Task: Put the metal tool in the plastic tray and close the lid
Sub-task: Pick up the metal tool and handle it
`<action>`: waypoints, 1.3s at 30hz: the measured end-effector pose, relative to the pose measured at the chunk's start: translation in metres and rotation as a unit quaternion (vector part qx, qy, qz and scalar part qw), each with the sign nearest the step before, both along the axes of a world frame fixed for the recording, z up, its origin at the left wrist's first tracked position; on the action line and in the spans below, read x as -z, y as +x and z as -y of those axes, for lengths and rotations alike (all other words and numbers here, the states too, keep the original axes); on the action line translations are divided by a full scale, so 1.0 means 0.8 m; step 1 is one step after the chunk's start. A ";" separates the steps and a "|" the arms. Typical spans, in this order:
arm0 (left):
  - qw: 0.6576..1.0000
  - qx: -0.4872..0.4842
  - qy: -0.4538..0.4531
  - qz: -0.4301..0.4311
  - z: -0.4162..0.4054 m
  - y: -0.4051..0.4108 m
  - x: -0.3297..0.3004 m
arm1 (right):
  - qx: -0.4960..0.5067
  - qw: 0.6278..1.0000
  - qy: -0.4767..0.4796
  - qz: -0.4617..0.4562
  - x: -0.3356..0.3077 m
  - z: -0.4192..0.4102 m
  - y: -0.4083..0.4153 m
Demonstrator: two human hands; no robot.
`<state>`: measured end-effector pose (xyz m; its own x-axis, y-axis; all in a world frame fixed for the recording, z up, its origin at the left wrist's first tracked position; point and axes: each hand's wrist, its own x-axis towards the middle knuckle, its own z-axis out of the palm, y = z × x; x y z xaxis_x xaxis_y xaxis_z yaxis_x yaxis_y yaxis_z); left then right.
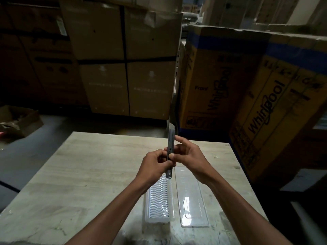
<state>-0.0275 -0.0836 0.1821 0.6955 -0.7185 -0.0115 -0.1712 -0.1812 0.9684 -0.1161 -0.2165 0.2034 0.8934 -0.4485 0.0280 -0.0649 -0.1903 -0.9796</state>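
Note:
I hold a long, narrow grey metal tool (171, 138) upright over the table, its thin upper part reaching far up in front of the boxes. My left hand (153, 167) grips its lower part. My right hand (187, 156) pinches it from the right side with fingertips. Below my hands lies the white plastic tray (159, 200) with a wavy ribbed inside. Its clear lid (192, 200) lies open flat to the right of it. The tool's bottom end hangs just above the tray's far end.
The pale wooden table (88, 174) carries the tray near its right front. Large cardboard boxes (127, 68) stand behind the table, and printed yellow boxes (247, 103) close on the right. An open carton (16, 121) sits on the floor at left.

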 end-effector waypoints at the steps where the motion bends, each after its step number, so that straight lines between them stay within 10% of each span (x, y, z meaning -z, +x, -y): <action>1: 1.000 0.009 0.005 0.006 0.000 0.000 -0.001 | 0.000 1.000 0.001 0.002 -0.001 0.001 0.000; 39: 0.997 0.067 0.010 0.020 -0.009 -0.038 -0.020 | 0.018 0.996 -0.075 0.036 -0.058 0.043 -0.028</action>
<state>-0.0577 -0.0764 0.1985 0.5927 -0.8054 -0.0009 -0.2336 -0.1730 0.9568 -0.1386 -0.2510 0.2499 0.8697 -0.4665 0.1612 -0.0041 -0.3334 -0.9428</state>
